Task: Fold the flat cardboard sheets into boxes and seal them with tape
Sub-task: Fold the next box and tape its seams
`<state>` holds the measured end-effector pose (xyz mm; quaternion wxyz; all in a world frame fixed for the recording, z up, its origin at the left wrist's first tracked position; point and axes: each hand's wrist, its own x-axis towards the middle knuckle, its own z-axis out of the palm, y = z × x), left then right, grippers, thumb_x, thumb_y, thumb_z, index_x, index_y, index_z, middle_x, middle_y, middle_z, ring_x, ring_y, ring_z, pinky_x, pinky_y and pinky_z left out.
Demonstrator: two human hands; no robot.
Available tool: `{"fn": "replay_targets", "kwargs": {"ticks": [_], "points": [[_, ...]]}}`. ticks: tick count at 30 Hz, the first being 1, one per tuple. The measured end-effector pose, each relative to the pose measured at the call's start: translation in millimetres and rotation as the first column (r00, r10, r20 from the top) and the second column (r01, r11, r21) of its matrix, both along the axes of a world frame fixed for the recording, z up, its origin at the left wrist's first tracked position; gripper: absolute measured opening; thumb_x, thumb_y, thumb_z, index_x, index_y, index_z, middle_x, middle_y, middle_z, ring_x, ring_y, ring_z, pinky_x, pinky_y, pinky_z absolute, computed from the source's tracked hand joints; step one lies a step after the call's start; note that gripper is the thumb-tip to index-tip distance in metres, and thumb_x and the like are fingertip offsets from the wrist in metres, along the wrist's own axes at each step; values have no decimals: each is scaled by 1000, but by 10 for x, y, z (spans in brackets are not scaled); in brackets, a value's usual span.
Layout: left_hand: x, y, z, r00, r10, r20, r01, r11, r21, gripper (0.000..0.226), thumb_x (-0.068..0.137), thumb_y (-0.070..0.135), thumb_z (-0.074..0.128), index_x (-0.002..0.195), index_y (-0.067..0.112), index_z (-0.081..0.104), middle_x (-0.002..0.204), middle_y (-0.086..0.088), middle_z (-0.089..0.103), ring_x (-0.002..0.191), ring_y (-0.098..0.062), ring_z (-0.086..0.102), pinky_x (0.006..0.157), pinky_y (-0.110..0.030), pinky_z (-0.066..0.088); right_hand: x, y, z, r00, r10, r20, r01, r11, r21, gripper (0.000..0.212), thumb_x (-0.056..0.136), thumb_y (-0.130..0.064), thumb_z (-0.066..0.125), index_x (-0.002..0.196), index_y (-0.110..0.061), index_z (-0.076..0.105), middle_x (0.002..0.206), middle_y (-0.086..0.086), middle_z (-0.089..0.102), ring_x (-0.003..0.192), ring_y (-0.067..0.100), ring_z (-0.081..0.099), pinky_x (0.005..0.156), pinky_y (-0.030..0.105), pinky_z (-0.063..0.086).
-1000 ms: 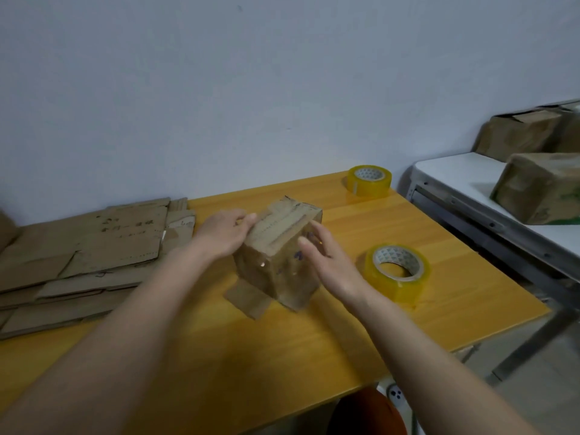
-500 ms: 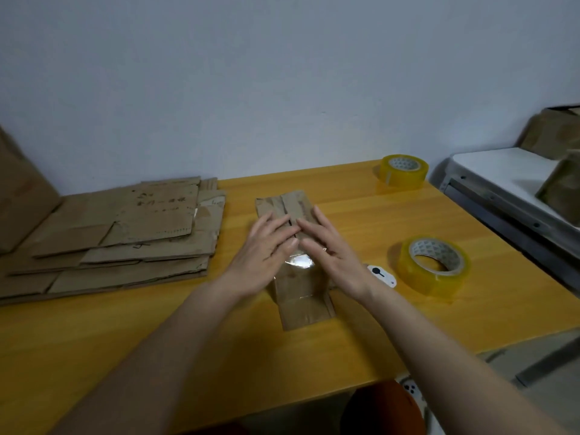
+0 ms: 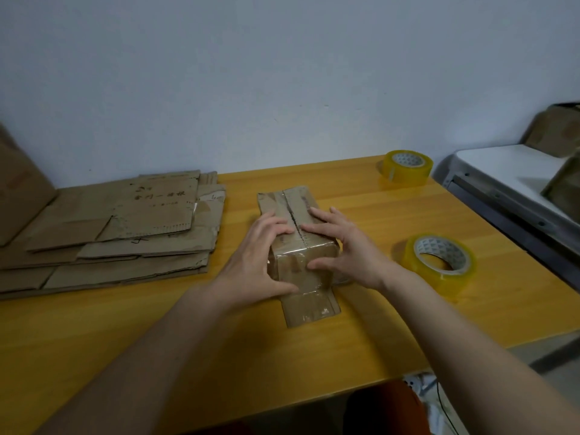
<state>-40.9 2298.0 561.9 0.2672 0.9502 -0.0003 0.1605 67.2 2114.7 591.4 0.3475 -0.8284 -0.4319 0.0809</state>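
A small brown cardboard box point(image 3: 296, 271) stands on the yellow wooden table point(image 3: 157, 340), its two top flaps meeting at a centre seam and one flap lying flat toward me. My left hand point(image 3: 262, 257) holds its left side, fingers on the top, thumb on the near face. My right hand point(image 3: 340, 246) presses the right top flap with straight fingers, thumb against the near face. A stack of flat cardboard sheets point(image 3: 119, 233) lies to the left. One yellow tape roll point(image 3: 439, 262) sits just right of my right hand; a second tape roll point(image 3: 407, 167) stands at the back.
A white side table point(image 3: 508, 171) with a metal frame adjoins on the right and carries brown cardboard boxes point(image 3: 561, 183). Another piece of cardboard point(image 3: 15, 186) leans at the far left. A plain wall runs behind the table.
The box, tilted up between my hands a second ago, now stands flat on the table. Both hands have come onto its top flaps and slid slightly toward its near end.
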Motion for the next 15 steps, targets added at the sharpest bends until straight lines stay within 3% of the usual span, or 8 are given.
{"fn": "replay_targets", "kwargs": {"ticks": [3, 5, 7, 10, 15], "points": [[-36, 15, 2, 1000, -28, -11, 28, 999, 24, 100, 57, 55, 84, 139, 37, 31, 150, 18, 18, 143, 3, 2, 111, -28, 15, -106, 169, 23, 987, -73, 144, 78, 997, -27, 81, 65, -62, 72, 134, -25, 53, 150, -10, 38, 145, 9, 13, 115, 30, 15], [-55, 32, 40, 997, -53, -55, 53, 999, 0, 104, 56, 70, 75, 143, 34, 31, 153, 18, 16, 144, 4, 0, 113, -32, 15, -145, 224, -4, 987, -61, 146, 57, 998, 29, 75, 68, -54, 74, 133, -22, 54, 148, -9, 41, 144, 7, 16, 113, 24, 15], [-71, 92, 118, 993, -66, -100, 61, 997, -57, 98, 62, 86, 53, 144, 38, 33, 156, 18, 18, 143, 6, 2, 115, -41, 16, -118, 199, -14, 998, -26, 65, 20, 995, 95, 69, 70, -42, 78, 132, -22, 55, 147, -11, 43, 143, 3, 17, 109, 16, 13], [-36, 208, 153, 994, -92, -59, 90, 995, -34, 79, 75, 86, 28, 139, 41, 41, 150, 18, 33, 141, 0, 16, 113, -45, 21, -55, 148, -17, 1000, 20, -13, -19, 994, 111, 64, 70, -34, 80, 130, -24, 57, 145, -14, 44, 142, 0, 18, 107, 15, 13], [82, 278, -41, 981, -129, 145, 115, 988, 100, 66, 79, 76, 43, 135, 41, 47, 138, 15, 44, 129, -3, 25, 99, -39, 32, -32, 142, -26, 997, 48, -58, -38, 986, 164, 60, 68, -23, 82, 125, -20, 62, 141, -11, 49, 141, 0, 20, 101, -2, 13]]}}
